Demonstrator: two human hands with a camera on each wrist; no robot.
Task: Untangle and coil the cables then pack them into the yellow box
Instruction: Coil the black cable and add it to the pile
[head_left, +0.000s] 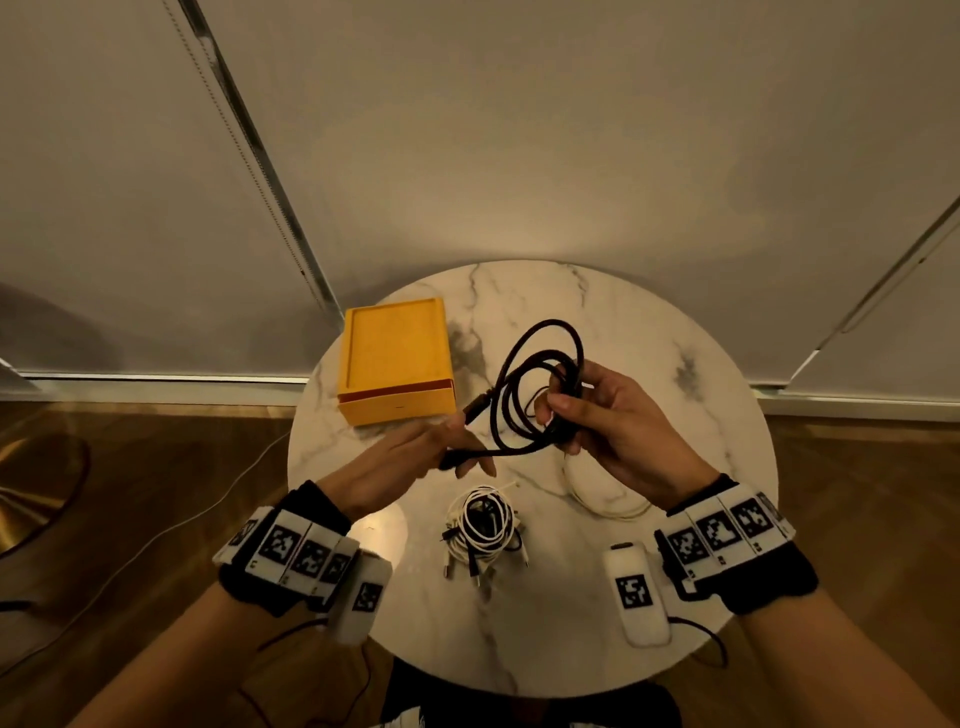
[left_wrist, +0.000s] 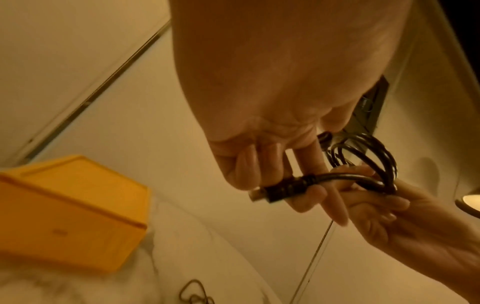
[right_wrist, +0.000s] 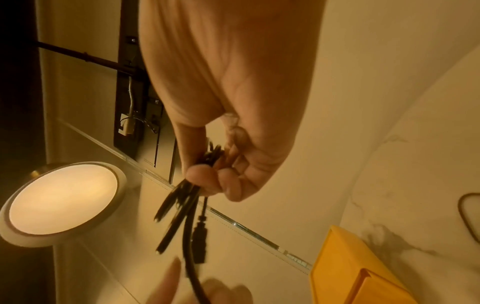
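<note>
your right hand (head_left: 618, 426) holds a coiled black cable (head_left: 535, 384) above the round marble table (head_left: 649, 332), fingers curled and clamped around the gathered loops. your left hand (head_left: 410, 457) holds one plug end (left_wrist: 283, 188) of that cable, fingers curled around it. the yellow box (head_left: 395, 358) sits open on the table's far left. a tangle of white and black cables (head_left: 483, 525) lies on the table between your wrists.

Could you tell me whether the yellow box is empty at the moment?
Cannot tell. The yellow box looks closed, with only a bare recessed top showing; the black cable is in the hands.
</note>
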